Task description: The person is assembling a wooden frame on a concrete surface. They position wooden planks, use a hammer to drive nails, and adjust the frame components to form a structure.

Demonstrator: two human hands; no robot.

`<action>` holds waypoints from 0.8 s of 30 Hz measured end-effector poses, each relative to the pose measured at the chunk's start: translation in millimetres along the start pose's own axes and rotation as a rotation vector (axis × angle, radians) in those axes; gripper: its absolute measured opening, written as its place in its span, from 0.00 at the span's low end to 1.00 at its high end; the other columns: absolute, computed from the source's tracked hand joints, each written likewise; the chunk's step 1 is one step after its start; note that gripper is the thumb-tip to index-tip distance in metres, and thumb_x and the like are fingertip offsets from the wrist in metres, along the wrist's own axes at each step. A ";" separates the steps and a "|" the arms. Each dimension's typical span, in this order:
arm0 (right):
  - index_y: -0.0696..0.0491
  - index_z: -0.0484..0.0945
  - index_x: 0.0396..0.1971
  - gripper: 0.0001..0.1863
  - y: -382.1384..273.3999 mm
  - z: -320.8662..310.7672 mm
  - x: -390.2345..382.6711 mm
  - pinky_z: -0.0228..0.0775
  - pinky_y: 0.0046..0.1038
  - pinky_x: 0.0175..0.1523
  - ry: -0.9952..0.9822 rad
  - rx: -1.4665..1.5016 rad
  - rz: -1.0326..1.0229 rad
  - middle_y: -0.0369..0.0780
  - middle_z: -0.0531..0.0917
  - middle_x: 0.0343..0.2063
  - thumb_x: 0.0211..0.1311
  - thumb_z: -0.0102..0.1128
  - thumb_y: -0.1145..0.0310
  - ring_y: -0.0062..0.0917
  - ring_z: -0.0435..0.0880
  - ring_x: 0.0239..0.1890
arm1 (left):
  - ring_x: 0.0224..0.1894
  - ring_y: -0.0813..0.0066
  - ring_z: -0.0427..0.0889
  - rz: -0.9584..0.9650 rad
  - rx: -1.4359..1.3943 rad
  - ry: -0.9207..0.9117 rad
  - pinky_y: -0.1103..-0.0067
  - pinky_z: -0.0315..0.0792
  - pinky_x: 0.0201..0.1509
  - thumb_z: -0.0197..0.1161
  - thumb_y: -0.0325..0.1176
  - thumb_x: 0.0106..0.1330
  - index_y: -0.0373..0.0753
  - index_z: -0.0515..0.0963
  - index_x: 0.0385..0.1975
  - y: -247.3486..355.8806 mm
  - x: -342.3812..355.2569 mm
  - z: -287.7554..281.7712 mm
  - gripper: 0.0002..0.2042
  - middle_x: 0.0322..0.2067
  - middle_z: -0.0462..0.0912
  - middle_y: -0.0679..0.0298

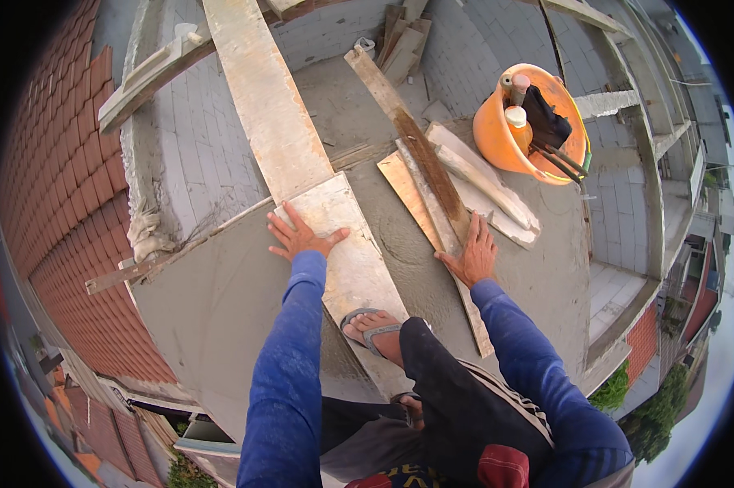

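My left hand lies flat with spread fingers on a pale, cement-stained wooden board. My sandalled foot stands on the same board. To the right, my right hand rests with outstretched fingers on a narrow wooden plank, its thumb set apart. This plank is brown and wet-looking in its middle and reaches past the far slab edge. Beneath and beside it lie a lighter wood strip and a rough, pale piece of timber.
Grey wet-looking cement covers the slab. An orange bucket at the far right holds a bottle and tools. A long board spans a drop beyond the edge. Red roof tiles lie lower left; block walls drop away right.
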State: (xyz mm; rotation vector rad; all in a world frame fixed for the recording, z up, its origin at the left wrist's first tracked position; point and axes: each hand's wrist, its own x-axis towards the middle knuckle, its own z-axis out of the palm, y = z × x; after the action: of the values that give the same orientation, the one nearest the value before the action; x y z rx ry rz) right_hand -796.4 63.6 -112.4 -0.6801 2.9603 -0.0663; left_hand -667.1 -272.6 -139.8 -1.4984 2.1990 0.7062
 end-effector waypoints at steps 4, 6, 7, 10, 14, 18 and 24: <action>0.46 0.44 0.79 0.70 -6.2 -2.8 6.1 0.69 0.51 0.57 -0.257 0.080 0.168 0.48 0.73 0.57 0.40 0.82 0.40 0.47 0.76 0.57 | 0.81 0.46 0.23 -0.007 0.004 -0.015 0.35 0.30 0.75 0.78 0.77 0.28 0.50 0.25 0.79 -2.8 2.6 -0.2 0.83 0.78 0.22 0.43; 0.46 0.45 0.78 0.69 -9.1 -4.7 5.6 0.70 0.50 0.56 -0.266 0.083 0.181 0.48 0.74 0.54 0.40 0.82 0.41 0.47 0.77 0.55 | 0.81 0.46 0.23 -0.015 0.011 -0.031 0.34 0.30 0.75 0.78 0.77 0.28 0.50 0.25 0.79 -1.3 3.3 -2.9 0.83 0.78 0.22 0.43; 0.46 0.45 0.78 0.69 -11.1 -6.2 7.1 0.70 0.50 0.56 -0.277 0.081 0.192 0.48 0.74 0.54 0.40 0.83 0.42 0.47 0.77 0.55 | 0.81 0.46 0.23 -0.021 0.017 -0.035 0.34 0.30 0.75 0.78 0.77 0.28 0.50 0.24 0.79 -0.7 3.3 -3.7 0.83 0.78 0.22 0.43; 0.46 0.46 0.77 0.68 -11.1 -7.9 8.6 0.72 0.48 0.56 -0.294 0.084 0.205 0.48 0.74 0.54 0.40 0.83 0.43 0.47 0.77 0.55 | 0.81 0.45 0.22 -0.028 0.004 -0.051 0.34 0.30 0.75 0.79 0.75 0.30 0.51 0.24 0.79 1.5 3.6 -6.7 0.82 0.78 0.21 0.43; 0.47 0.46 0.77 0.68 -1.2 -2.6 9.0 0.73 0.47 0.56 -0.259 0.110 0.144 0.49 0.74 0.53 0.41 0.83 0.43 0.47 0.78 0.55 | 0.81 0.44 0.22 -0.031 0.011 -0.050 0.34 0.30 0.75 0.80 0.74 0.31 0.52 0.25 0.79 3.6 0.4 -8.0 0.81 0.78 0.21 0.42; 0.48 0.47 0.77 0.67 -2.4 -4.8 10.8 0.73 0.48 0.56 -0.251 0.110 0.126 0.49 0.74 0.53 0.41 0.83 0.43 0.47 0.78 0.56 | 0.81 0.44 0.22 -0.013 -0.014 -0.028 0.34 0.31 0.75 0.80 0.74 0.30 0.51 0.25 0.79 -1.6 -0.3 -5.6 0.82 0.78 0.21 0.42; 0.50 0.48 0.76 0.66 -2.0 3.7 13.2 0.73 0.46 0.56 -0.205 0.133 0.130 0.50 0.73 0.53 0.42 0.84 0.47 0.49 0.77 0.54 | 0.81 0.45 0.22 -0.028 0.011 -0.056 0.33 0.31 0.74 0.79 0.75 0.29 0.50 0.24 0.79 2.4 4.4 -8.1 0.83 0.78 0.21 0.42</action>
State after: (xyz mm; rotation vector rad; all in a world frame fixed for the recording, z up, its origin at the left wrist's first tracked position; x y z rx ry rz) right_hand -807.0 55.9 -117.1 -0.4473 2.7657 -0.1700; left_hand -671.1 -280.0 -135.4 -1.4829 2.1336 0.7177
